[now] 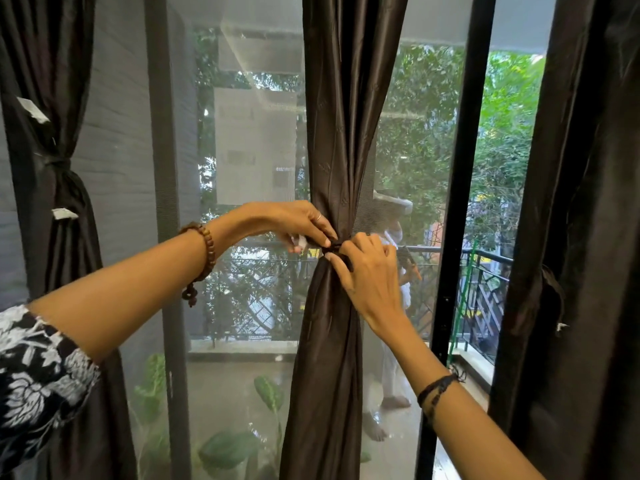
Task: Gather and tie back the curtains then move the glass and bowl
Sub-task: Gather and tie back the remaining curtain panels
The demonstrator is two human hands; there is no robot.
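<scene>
From the head view, a dark brown satin middle curtain (341, 140) hangs in front of a mesh-screened glass door (249, 168), gathered to a narrow waist about halfway down; a dark fabric tie-back (331, 247) cinches it there. The left hand (294, 225), a thin ring on one finger, pinches one end of the tie-back between thumb and fingertips at the curtain's left edge; the right hand (367, 271) curls its fingers round the knot from the right, the two hands almost touching. A brown wooden bead bracelet (204, 252) sits on the left wrist; a black cord band (437, 388) on the right forearm; a black-and-white floral sleeve (38, 379) covers the left upper arm. At far left a second dark curtain (52, 188) is already tied (small white tags on it); at far right a third dark curtain (571, 237) hangs. Beyond the screen: a balcony railing (485, 271), green trees (502, 133), and leafy plants (221, 445) low down. Neither glass nor bowl is in view.
</scene>
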